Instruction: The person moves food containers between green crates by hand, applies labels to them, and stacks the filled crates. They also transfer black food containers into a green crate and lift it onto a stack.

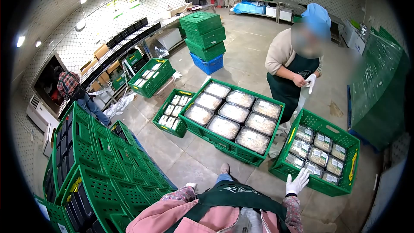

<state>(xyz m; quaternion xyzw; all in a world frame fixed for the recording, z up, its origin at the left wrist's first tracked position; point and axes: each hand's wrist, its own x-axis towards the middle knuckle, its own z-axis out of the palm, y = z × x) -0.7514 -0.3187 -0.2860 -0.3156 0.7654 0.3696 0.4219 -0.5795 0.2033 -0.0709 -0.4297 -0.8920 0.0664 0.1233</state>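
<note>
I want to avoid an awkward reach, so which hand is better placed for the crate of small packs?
Probably the right hand: gloved, raised, open at the near edge of the crate of small packs. The left hand sits low, far from it.

Right hand [297, 182] in white cloth glove, green plastic lattice crate [319, 186], glossy film-sealed trays [318, 156], matt concrete floor [189, 155].

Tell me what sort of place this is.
Probably a food packing room: green crates of film-sealed trays cover the concrete floor, more crates are stacked, and an aproned co-worker stands nearby.
</note>
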